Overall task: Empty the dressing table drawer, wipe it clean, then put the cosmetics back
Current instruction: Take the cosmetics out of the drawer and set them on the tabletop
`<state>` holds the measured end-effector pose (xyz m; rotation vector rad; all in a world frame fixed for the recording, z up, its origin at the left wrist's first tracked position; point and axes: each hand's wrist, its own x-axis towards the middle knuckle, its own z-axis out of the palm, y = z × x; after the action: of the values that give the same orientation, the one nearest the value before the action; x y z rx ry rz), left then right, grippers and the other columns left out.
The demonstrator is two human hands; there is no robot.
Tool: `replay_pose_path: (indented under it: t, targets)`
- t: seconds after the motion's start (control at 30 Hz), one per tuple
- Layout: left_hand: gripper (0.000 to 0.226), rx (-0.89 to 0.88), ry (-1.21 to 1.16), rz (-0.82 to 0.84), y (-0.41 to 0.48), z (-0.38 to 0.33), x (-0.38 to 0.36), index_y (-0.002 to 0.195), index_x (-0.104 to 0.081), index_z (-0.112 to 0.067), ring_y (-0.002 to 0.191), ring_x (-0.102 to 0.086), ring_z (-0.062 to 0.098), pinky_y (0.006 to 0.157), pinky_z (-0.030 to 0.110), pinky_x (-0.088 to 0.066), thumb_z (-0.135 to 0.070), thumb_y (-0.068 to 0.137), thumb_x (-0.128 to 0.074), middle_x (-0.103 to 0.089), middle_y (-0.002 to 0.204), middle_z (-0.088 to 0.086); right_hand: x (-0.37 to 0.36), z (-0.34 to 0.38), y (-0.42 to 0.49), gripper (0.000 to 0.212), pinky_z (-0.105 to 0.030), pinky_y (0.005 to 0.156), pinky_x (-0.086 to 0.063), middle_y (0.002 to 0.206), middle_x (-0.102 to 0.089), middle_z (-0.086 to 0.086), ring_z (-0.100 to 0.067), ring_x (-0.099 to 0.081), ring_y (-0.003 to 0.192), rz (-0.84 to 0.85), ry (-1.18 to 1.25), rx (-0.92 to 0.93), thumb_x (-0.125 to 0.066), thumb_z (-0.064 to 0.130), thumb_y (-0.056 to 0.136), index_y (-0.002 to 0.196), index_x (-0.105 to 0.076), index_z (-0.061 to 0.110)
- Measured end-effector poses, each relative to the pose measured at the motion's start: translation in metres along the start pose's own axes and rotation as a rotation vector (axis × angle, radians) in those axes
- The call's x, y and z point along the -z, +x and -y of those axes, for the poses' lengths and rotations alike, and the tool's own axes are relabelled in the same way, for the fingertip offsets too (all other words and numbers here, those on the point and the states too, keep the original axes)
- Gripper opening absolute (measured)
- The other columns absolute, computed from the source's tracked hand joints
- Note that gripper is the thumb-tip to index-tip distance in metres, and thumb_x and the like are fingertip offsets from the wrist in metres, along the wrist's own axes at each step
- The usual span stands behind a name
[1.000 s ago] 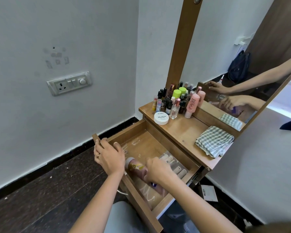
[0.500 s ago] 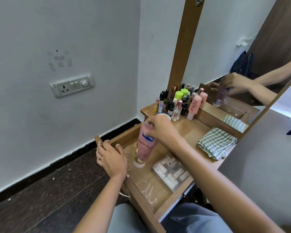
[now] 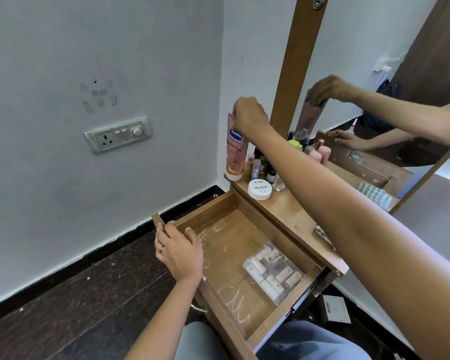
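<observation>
Right hand (image 3: 250,116) grips the top of the pink lotion tube (image 3: 235,152), cap-down at the far left corner of the tabletop (image 3: 289,214), just beside the crowded small bottles (image 3: 264,167) and the white jar (image 3: 259,189). Left hand (image 3: 178,249) curls over the front edge of the drawer (image 3: 239,245). A clear case of mini bottles (image 3: 273,272) is in the drawer. The right forearm blocks most of the tabletop. Half a second ago the tube hung over the drawer – now it's out; the left hand hasn't shifted.

Switch-and-socket plate (image 3: 117,134) on grey wall (image 3: 63,183), left; small box (image 3: 334,309) on dark floor (image 3: 76,307), lower right.
</observation>
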<state>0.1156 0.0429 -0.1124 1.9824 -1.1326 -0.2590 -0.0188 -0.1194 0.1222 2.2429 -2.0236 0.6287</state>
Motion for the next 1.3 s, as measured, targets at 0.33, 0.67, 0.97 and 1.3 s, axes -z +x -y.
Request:
replay_pose_path:
  t: [0.33,0.67,0.97,1.3]
  targets:
    - [0.031,0.012,-0.03,0.006,0.001,0.0,0.0,0.121,-0.052,-0.006,0.134,-0.033,0.041,0.104,0.058,-0.028,-0.019,0.093,-0.053,-0.04,0.142,0.021,-0.016,-0.014,0.016,0.021,-0.03,0.064,-0.039,0.1,-0.056,-0.02,-0.036,-0.061,0.091,-0.035,-0.077,-0.02,-0.054,-0.008,0.085,0.074,-0.042,0.005]
    - [0.031,0.004,-0.028,0.003,0.001,-0.001,0.001,0.12,-0.052,-0.006,0.132,-0.035,0.042,0.103,0.059,-0.029,-0.019,0.093,-0.054,-0.041,0.14,0.021,-0.015,-0.017,0.018,0.03,-0.029,0.061,-0.039,0.087,-0.044,-0.01,-0.033,-0.061,0.089,-0.002,-0.126,-0.048,-0.057,-0.006,0.083,0.067,-0.037,0.009]
    - [0.032,0.008,-0.032,0.008,0.001,-0.001,0.001,0.121,-0.051,-0.006,0.133,-0.034,0.041,0.103,0.058,-0.029,-0.02,0.093,-0.053,-0.041,0.141,0.021,0.014,-0.004,-0.004,0.013,-0.03,0.062,-0.045,0.1,-0.06,-0.013,-0.028,-0.063,0.087,-0.123,-0.132,-0.043,-0.062,0.006,0.088,0.099,-0.056,0.003]
    - [0.031,0.02,-0.059,0.006,0.0,-0.003,0.002,0.12,-0.051,-0.005,0.133,-0.032,0.042,0.104,0.057,-0.027,-0.019,0.092,-0.053,-0.04,0.141,0.021,-0.069,-0.023,-0.187,0.035,-0.036,0.086,-0.054,0.116,-0.058,-0.009,-0.026,-0.06,0.103,0.629,-0.055,0.144,-0.063,0.007,0.083,0.118,-0.059,0.008]
